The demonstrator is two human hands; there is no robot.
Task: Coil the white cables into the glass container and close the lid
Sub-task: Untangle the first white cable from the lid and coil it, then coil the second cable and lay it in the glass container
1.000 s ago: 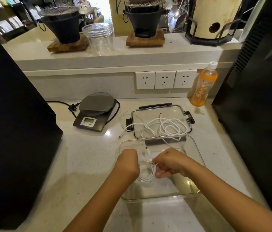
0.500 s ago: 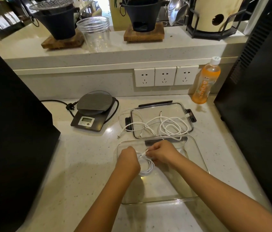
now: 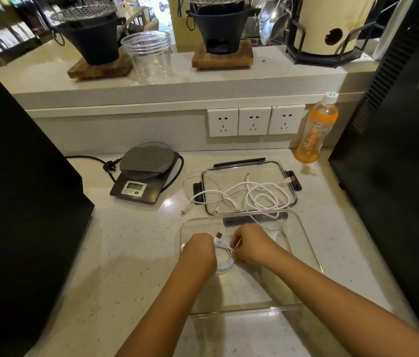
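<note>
Low in the middle, our left hand [image 3: 199,249] and right hand [image 3: 250,244] both pinch the coiled white cable [image 3: 225,258] inside the clear glass container [image 3: 306,243]. Above, loose white cables [image 3: 254,194] cover the clear lid [image 3: 267,168]. An orange drink bottle [image 3: 316,130] stands right; its label is unreadable.

A café or tea-shop service counter is showing here, seen from the working side. A speckled stone worktop [image 3: 131,253] is running beneath a raised serving ledge [image 3: 177,83], where two black cast-iron charcoal stoves [image 3: 92,39] [image 3: 218,24] with mesh grills are sitting on wooden bases beside a clear plastic jar [image 3: 149,56]. A digital kitchen scale [image 3: 145,173] is lying on the worktop below a row of three wall sockets [image 3: 254,121], with a bottled orange drink [image 3: 315,130] standing near them. Shelves of packaged goods [image 3: 5,37] are lining the background at far left.
</note>
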